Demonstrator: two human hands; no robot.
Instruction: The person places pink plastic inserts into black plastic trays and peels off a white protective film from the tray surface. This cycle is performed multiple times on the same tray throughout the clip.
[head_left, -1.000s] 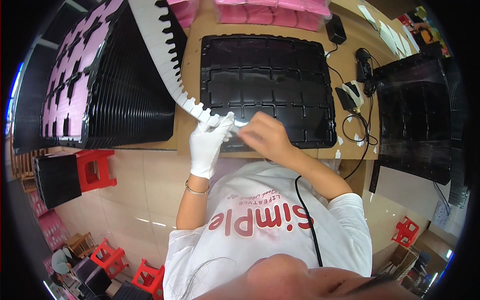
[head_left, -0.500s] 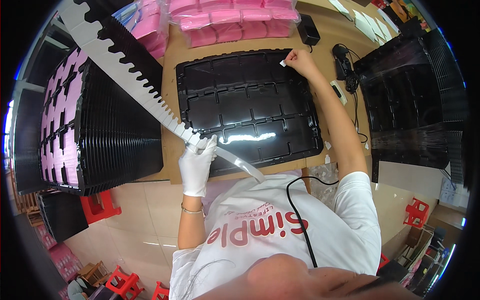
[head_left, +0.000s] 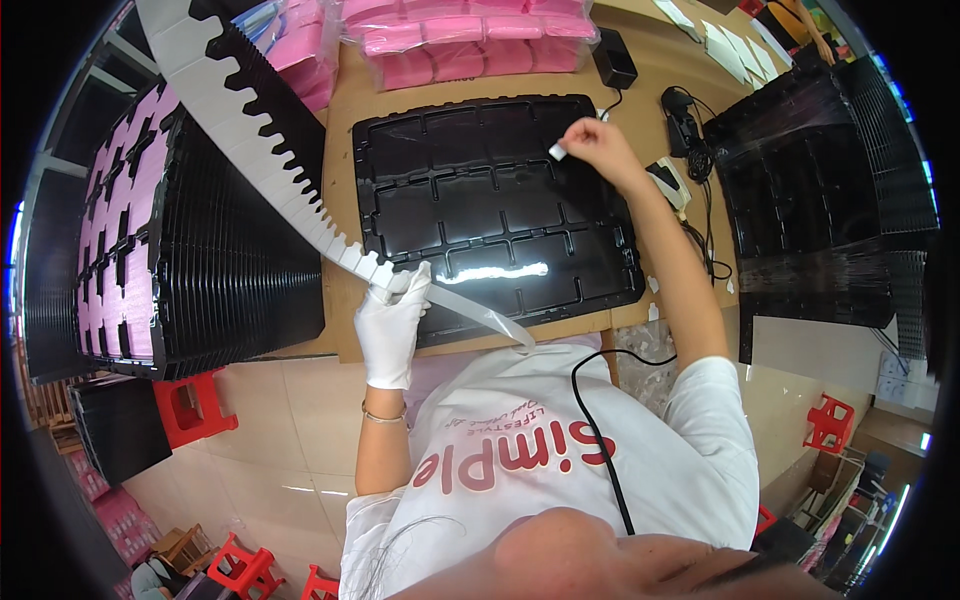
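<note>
My left hand [head_left: 392, 335], in a white glove, is closed on a long strip of white labels [head_left: 255, 150] with a notched edge. The strip curves up to the far left; its narrow, shiny tail [head_left: 485, 315] runs from the glove toward my shirt. My bare right hand [head_left: 600, 150] pinches a small white label [head_left: 557, 152] between thumb and fingertips. It hovers over the far right part of a glossy black plastic tray [head_left: 460, 215] with moulded ridges. The tray lies on the cardboard-covered table, and my left hand is beside its near left corner.
A tall stack of black trays [head_left: 235, 240] with pink contents stands at left. Another black stack, film-wrapped [head_left: 810, 200], is at right. Bagged pink packs [head_left: 470, 45] lie at the back. A black adapter [head_left: 614, 60] and cables [head_left: 703, 165] sit right of the tray; red stools [head_left: 195, 408] stand below.
My right hand has moved from the tray's far right corner a little nearer and to the left, still pinching the label. The strip's upper part has swung slightly right.
</note>
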